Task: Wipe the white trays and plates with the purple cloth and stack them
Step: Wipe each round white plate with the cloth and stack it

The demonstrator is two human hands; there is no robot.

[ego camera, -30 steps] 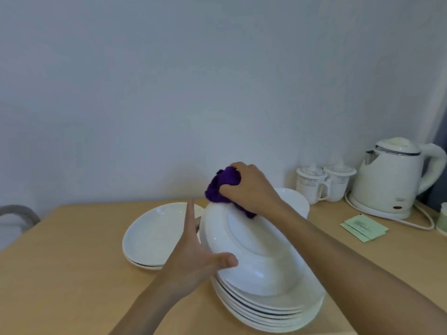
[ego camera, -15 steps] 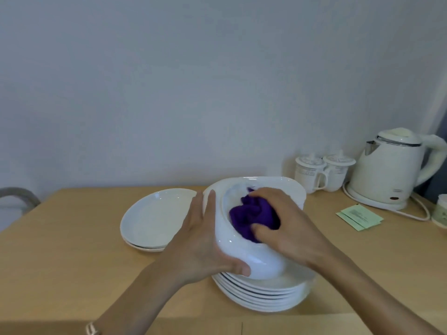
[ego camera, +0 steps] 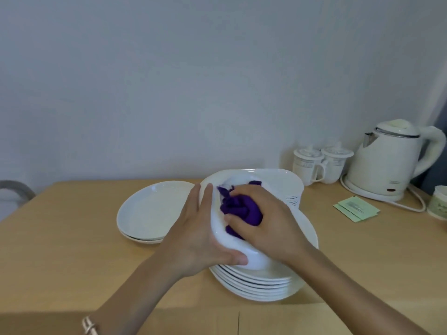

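One white plate [ego camera: 254, 258] is being wiped right now; the left hand [ego camera: 200, 238] holds it tipped up on its edge, with its fingers flat on the back and its thumb hooked over the near rim; the right hand [ego camera: 271, 228] is closed round the bunched purple cloth [ego camera: 242, 211] and pushes it into the hollow of the plate. The plate stands just over a tall pile [ego camera: 261, 284] of white plates on the table [ego camera: 72, 238]; to the left lies a small pile [ego camera: 150, 209] of what looks like two plates; behind the hands sit some square trays [ego camera: 287, 182], also piled up.

It looks like the job is partly done, maybe less than half; the small pile is most likely the clean one, and the tall pile most likely waits for its turn, but nothing shows this for sure. If so, this plate goes on the small pile once it is rubbed all over; then each plate below needs the same rub; the trays at the back probably need wiping and stacking too.

A kettle [ego camera: 391, 163], two cups with lids [ego camera: 308, 165] and green packets [ego camera: 355, 209] sit off to the right, away from the work.
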